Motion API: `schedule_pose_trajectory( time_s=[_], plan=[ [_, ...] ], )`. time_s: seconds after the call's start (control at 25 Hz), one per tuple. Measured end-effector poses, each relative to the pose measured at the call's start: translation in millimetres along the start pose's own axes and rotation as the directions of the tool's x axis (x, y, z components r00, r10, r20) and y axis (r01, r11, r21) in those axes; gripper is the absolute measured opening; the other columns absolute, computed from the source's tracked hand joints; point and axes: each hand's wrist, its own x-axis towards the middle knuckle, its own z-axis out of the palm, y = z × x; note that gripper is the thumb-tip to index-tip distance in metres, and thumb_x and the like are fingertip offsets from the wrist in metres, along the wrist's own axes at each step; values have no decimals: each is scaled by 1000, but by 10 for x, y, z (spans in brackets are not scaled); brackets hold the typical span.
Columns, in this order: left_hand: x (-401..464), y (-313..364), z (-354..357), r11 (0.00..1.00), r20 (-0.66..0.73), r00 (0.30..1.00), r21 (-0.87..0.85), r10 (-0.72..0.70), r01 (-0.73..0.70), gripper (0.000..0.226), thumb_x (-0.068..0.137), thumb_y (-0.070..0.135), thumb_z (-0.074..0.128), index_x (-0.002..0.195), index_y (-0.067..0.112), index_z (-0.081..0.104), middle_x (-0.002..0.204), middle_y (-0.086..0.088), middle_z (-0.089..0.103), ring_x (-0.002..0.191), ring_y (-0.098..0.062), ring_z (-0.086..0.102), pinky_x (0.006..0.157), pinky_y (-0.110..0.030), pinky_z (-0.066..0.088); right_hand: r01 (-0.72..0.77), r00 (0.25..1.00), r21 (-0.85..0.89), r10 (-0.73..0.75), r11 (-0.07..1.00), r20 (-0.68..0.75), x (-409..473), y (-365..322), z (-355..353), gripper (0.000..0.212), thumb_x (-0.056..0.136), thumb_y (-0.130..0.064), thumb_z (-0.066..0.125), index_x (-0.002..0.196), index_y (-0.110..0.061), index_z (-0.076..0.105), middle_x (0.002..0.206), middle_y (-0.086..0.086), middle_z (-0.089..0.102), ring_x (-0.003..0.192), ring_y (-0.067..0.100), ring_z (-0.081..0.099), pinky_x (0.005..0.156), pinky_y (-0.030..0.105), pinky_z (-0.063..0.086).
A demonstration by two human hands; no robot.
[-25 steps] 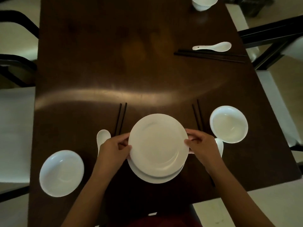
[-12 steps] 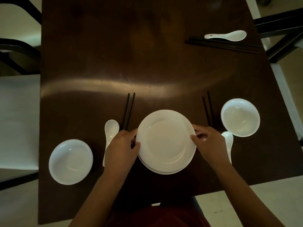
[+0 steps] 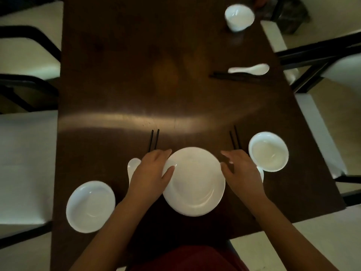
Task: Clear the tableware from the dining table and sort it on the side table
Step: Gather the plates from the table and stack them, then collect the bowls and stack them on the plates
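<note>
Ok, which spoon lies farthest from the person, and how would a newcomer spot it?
Start at the dark dining table and look to its far right edge. The far spoon lies there crosswise, right beside a pair of black chopsticks. It is the only spoon in full view; hands partly cover the other two.

White plates (image 3: 195, 182) stacked, bowls (image 3: 268, 151) flanking, near table edge
</note>
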Motion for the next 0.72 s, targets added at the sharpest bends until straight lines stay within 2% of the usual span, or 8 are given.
schedule_pose_trajectory(
  time_s=[0.12,0.2,0.32,0.44,0.56,0.72],
  plan=[
    [468,380,-280,941,-51,960,223,274,-256,45,90,37,49,130,16,49,130,-7,55,120,-24,48,99,-37,38,200,963,-240,-235,950,-128,320,-255,-354,31,80,-14,65,110,-8,66,107,15,67,95,33,63,81,42,50],
    [828,675,-519,884,-66,924,324,377,-337,46,92,40,44,132,17,45,131,-6,54,122,-23,46,102,-38,33,248,923,-345,-329,905,-198,614,-409,-639,34,76,-12,67,109,-7,66,106,17,67,94,37,62,80,43,49],
    [1343,1055,-851,849,-128,901,411,414,-332,46,93,42,38,132,18,44,129,-5,54,120,-22,47,103,-39,32,229,906,-433,-353,872,-232,1094,-559,-1002,39,80,-21,62,117,-11,62,118,14,62,108,33,57,88,43,45],
    [1873,1392,-1098,824,-178,883,474,434,-310,46,93,43,35,132,18,44,127,-5,56,117,-23,50,100,-39,34,203,896,-446,-349,871,-273,1651,-605,-1333,42,85,-28,57,125,-15,56,128,11,55,117,28,51,95,43,40],
    [2421,1597,-1149,822,-189,893,502,408,-269,48,94,43,33,133,18,43,127,-6,56,117,-24,50,100,-40,34,197,898,-476,-353,857,-262,2237,-543,-1530,41,87,-31,52,125,-18,52,125,7,56,113,26,51,92,41,41],
    [3260,1763,-1100,838,-185,931,516,314,-181,48,94,46,31,134,21,41,129,-4,56,118,-22,50,101,-40,35,169,917,-408,-295,897,-268,3097,-321,-1667,36,88,-30,48,120,-16,56,119,8,59,106,27,54,86,39,43]
  ],
)
